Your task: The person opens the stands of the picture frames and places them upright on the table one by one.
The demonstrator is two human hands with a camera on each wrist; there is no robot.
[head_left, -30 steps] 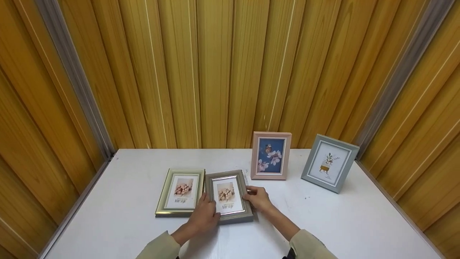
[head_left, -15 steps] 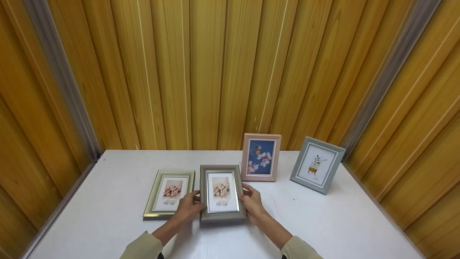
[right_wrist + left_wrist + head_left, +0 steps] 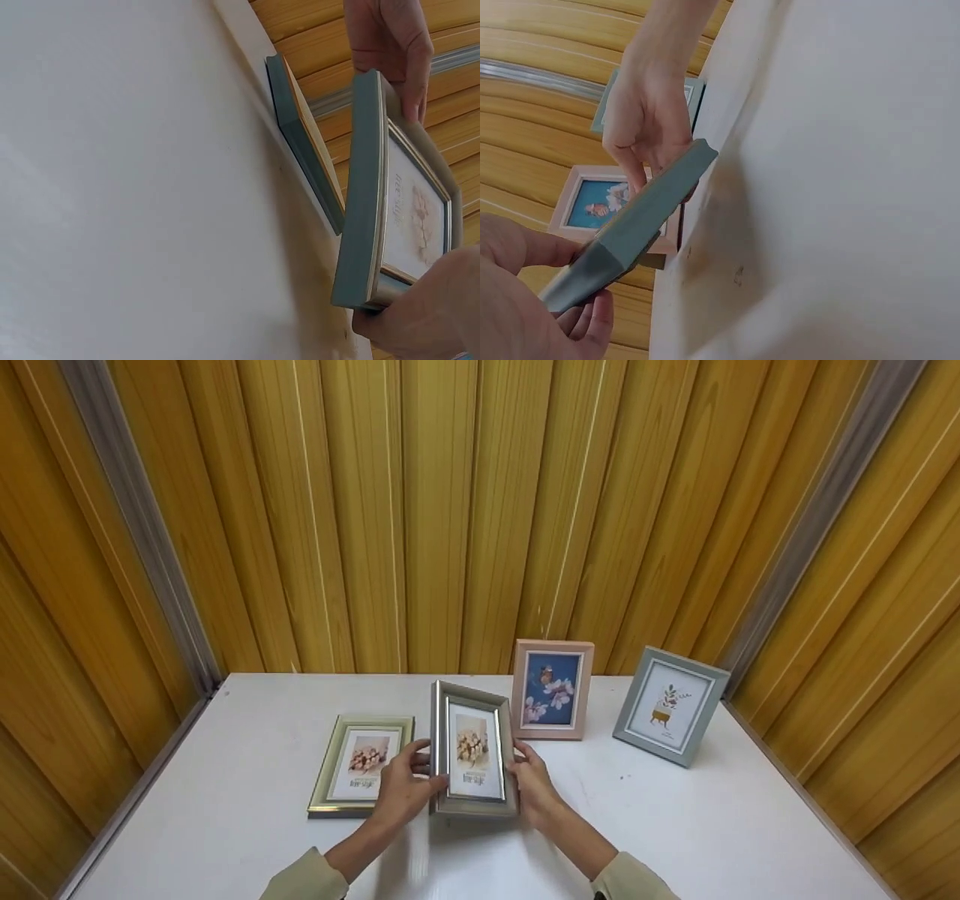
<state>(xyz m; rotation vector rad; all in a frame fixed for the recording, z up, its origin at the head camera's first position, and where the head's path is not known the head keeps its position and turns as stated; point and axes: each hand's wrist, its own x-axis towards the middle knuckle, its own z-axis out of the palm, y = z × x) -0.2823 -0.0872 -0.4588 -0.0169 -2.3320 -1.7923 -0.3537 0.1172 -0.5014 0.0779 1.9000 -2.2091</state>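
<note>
Between my two hands is a grey-brown picture frame (image 3: 474, 808) with a silver inner edge and a flower print, tilted up off the white table. My left hand (image 3: 405, 789) grips its left side, thumb on the front and fingers behind. On the opposite side my right hand (image 3: 534, 786) holds the right edge. The left wrist view shows the bottom edge of the picture frame (image 3: 649, 206) raised over the table. To the left lies a pale green-gold picture frame (image 3: 322, 787) with a similar print, flat on the table.
A pink picture frame (image 3: 519, 690) with a blue blossom picture stands upright behind the right hand. Farther right, a grey-green picture frame (image 3: 632, 697) leans back, turned at an angle. The white table (image 3: 225, 780) is bounded by wood-patterned walls (image 3: 435, 510).
The grey-brown frame has been lifted off the table, away from the green-gold frame's side, then tipped up and turned. Both hands have stayed on its sides.
</note>
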